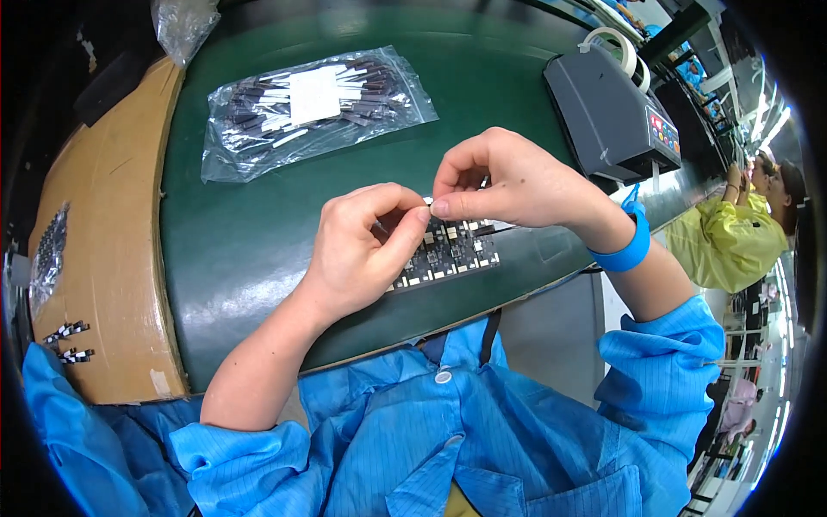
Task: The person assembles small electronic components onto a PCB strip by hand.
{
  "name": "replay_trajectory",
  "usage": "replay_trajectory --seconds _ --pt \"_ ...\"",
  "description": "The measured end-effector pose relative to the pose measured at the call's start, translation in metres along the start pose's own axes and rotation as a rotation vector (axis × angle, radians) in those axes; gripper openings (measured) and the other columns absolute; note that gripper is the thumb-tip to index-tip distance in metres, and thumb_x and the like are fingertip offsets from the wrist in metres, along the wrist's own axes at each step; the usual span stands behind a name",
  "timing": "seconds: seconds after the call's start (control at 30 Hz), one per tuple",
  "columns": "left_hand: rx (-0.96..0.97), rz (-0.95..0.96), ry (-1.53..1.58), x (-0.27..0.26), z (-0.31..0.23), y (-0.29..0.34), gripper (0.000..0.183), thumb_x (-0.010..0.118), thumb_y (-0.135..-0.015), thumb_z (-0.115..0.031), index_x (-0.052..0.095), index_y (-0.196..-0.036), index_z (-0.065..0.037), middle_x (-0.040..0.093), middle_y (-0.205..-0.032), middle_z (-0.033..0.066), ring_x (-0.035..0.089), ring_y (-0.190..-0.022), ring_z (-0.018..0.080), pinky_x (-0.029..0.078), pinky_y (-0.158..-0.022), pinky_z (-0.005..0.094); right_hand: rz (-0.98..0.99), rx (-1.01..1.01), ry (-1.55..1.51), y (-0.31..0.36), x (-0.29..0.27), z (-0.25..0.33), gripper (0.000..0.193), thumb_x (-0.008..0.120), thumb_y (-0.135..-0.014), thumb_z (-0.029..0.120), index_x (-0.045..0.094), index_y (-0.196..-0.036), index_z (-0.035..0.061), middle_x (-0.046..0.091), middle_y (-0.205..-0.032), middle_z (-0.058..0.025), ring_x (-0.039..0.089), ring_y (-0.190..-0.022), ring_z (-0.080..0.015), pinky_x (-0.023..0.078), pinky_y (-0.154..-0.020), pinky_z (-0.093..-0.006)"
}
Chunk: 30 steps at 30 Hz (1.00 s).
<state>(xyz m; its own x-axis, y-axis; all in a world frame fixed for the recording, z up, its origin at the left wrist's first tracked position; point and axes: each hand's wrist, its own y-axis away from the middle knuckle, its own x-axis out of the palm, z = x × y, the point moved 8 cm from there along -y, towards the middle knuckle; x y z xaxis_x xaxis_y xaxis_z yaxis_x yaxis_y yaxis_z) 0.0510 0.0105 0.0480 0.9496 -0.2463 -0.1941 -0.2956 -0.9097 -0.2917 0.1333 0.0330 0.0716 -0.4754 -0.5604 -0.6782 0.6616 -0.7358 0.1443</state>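
Note:
Over a black circuit board panel [457, 250] with many small pale parts, my two hands meet fingertip to fingertip. My left hand [362, 241] is pinched, thumb against forefinger. My right hand [500, 181], with a blue wrist strap [631, 241] behind it, is closed in a pinch at the same spot. Whatever lies between the fingertips is too small to make out. The panel rests on the green table mat [258, 258], and both hands cover part of it.
Beyond my hands lies a clear bag [319, 108] of black and white cable-like parts. A grey tape dispenser [607, 112] stands at the far right. On the left is a cardboard sheet [112, 233] with small black-and-white pieces [69, 343]. A person in yellow [728, 241] is at the right.

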Motion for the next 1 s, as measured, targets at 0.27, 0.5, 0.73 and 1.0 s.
replay_trajectory --seconds 0.27,0.5,0.73,1.0 --pt "0.221 -0.009 -0.481 0.013 -0.01 0.013 0.014 0.054 -0.065 -0.016 0.052 -0.068 -0.002 0.048 -0.06 0.0066 0.048 -0.059 0.022 0.039 -0.056 0.033 0.024 0.124 0.134 0.007 0.001 -0.012 0.018 0.058 -0.066 0.017 0.054 -0.067 -0.0004 0.049 -0.064 -0.0053 0.047 -0.059 -0.0108 0.038 -0.052 -0.022" --pt "0.252 0.25 -1.011 0.051 -0.012 0.042 0.037 0.057 -0.061 -0.029 0.049 -0.087 -0.004 0.047 -0.085 0.0083 0.044 -0.082 0.0216 0.031 -0.078 0.0429 0.176 0.388 0.007 0.017 0.025 -0.058 0.016 0.059 -0.063 0.018 0.057 -0.067 0.0019 0.044 -0.067 -0.0063 0.046 -0.06 -0.0124 0.037 -0.054 -0.0228" --pt "0.269 0.254 -1.036 0.056 -0.003 0.046 0.043 0.055 -0.063 -0.031 0.047 -0.096 -0.005 0.044 -0.092 0.0112 0.041 -0.086 0.0231 0.03 -0.076 0.0453 0.184 0.401 0.07 0.011 0.027 -0.062 0.016 0.06 -0.061 0.019 0.058 -0.065 0.0036 0.039 -0.062 -0.0039 0.04 -0.058 -0.0121 0.033 -0.05 -0.0231" --pt "0.283 0.248 -1.042 0.056 -0.002 0.047 0.043 0.052 -0.065 -0.032 0.047 -0.098 -0.004 0.044 -0.093 0.0127 0.041 -0.088 0.0249 0.029 -0.077 0.0457 0.15 0.46 0.122 0.009 0.027 -0.062 0.016 0.061 -0.061 0.017 0.057 -0.062 0.0024 0.039 -0.062 -0.0049 0.041 -0.057 -0.0136 0.033 -0.049 -0.0238"
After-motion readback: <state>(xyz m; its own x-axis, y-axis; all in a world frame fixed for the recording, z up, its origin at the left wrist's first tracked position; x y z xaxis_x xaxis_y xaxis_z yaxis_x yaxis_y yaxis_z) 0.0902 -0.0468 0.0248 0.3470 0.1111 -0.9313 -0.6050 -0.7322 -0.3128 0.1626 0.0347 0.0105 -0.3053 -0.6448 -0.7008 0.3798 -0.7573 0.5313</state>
